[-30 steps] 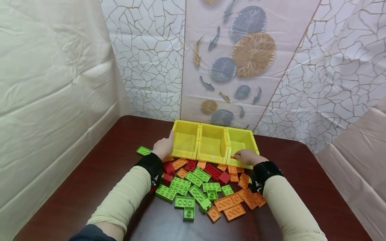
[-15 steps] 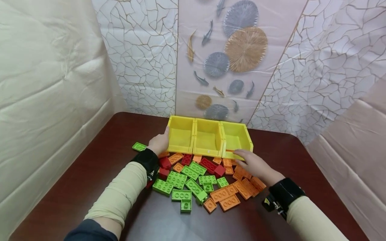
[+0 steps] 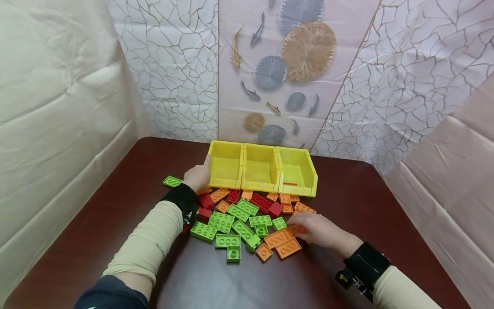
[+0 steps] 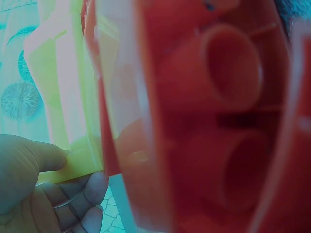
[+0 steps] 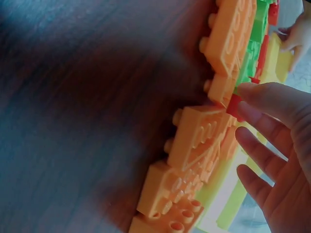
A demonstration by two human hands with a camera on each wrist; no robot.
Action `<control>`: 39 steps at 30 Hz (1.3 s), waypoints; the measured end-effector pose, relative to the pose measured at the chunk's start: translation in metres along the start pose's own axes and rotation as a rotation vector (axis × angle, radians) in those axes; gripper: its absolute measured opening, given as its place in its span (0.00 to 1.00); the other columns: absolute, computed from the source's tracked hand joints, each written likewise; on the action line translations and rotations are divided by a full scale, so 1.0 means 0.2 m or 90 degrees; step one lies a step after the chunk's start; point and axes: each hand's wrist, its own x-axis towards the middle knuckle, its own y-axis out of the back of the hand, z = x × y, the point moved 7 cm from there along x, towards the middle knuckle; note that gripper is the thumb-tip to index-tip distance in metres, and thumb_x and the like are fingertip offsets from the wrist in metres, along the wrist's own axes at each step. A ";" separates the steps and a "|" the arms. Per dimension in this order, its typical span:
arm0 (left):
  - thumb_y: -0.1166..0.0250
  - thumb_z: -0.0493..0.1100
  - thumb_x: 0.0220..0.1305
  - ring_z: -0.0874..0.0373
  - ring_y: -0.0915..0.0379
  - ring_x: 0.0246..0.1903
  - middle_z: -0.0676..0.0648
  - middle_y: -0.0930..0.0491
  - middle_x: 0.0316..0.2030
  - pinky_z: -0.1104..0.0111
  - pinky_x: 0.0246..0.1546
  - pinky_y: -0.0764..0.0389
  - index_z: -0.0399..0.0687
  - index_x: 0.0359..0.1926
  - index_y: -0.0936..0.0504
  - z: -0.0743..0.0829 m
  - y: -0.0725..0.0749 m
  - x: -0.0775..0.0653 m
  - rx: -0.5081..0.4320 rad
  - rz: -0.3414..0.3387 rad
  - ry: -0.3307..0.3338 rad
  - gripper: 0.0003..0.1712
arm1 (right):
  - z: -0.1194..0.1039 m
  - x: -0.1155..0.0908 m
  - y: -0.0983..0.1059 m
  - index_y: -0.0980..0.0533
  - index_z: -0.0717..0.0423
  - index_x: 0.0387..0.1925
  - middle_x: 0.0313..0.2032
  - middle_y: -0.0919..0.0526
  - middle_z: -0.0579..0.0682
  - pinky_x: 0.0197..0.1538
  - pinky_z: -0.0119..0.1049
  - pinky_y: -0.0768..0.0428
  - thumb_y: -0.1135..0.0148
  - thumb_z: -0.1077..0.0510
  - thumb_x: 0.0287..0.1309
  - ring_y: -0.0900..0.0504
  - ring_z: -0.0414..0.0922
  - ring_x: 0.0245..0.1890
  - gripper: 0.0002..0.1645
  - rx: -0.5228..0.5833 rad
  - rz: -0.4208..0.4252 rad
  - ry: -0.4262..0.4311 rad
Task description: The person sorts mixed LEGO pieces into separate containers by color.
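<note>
My left hand (image 3: 197, 176) pinches the left end of a yellow three-compartment bin (image 3: 260, 186). In the left wrist view, the thumb lies on its yellow edge and the fingers curl below. A hollow red brick (image 4: 209, 121) fills much of that view, blurred and close. My right hand (image 3: 318, 231) hovers at the orange bricks (image 3: 288, 248) on the right of the pile. In the right wrist view its fingers are spread beside the orange bricks (image 5: 197, 136), apparently holding none. A thin orange-red piece (image 3: 290, 184) lies inside the right compartment.
Green bricks (image 3: 221, 222) and red bricks (image 3: 261, 202) lie mixed in front of the bin on the dark brown table (image 3: 216, 283). One green brick (image 3: 172, 181) lies apart at the left. Fabric walls (image 3: 173, 77) enclose the table's back and sides.
My right hand has left the right compartment, where an orange-red piece now lies, and moved back toward me to the orange bricks. The left hand stays at the bin. The head view has shifted.
</note>
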 end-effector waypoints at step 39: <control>0.60 0.42 0.74 0.49 0.31 0.29 0.43 0.30 0.28 0.60 0.34 0.31 0.55 0.73 0.69 0.00 0.02 -0.02 0.043 -0.017 0.010 0.35 | -0.28 0.13 -0.08 0.20 0.54 0.45 0.43 0.19 0.47 0.49 0.41 0.27 0.34 0.66 0.50 0.23 0.43 0.46 0.18 -0.048 0.052 0.197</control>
